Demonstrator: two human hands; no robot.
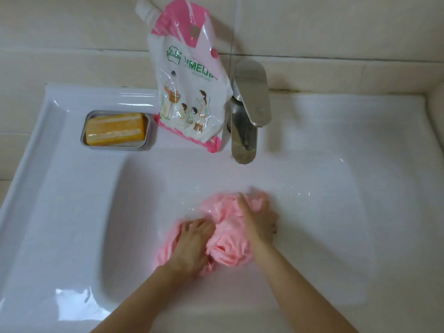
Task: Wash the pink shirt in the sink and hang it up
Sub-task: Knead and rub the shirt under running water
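Surface: white sink point(72, 212), wet.
Hands: left hand point(194, 243) and right hand point(259, 219) both grip bunched pink shirt point(228, 248).
Risk: hard scrubbing may splash water over rim.

Cream tiles point(336, 25) with thin grout lines covered the far wall, and one vertical seam point(233, 32) ran down its middle. A tiled side wall point(436, 111) rose at the right. The light was soft and even.

Our white sink point(72, 212) carried the bunched pink shirt point(228, 246) under our left hand point(192, 241) and right hand point(259, 219), with soap dish point(148, 135), detergent pouch point(187, 99) and faucet point(249, 102) well beyond them.
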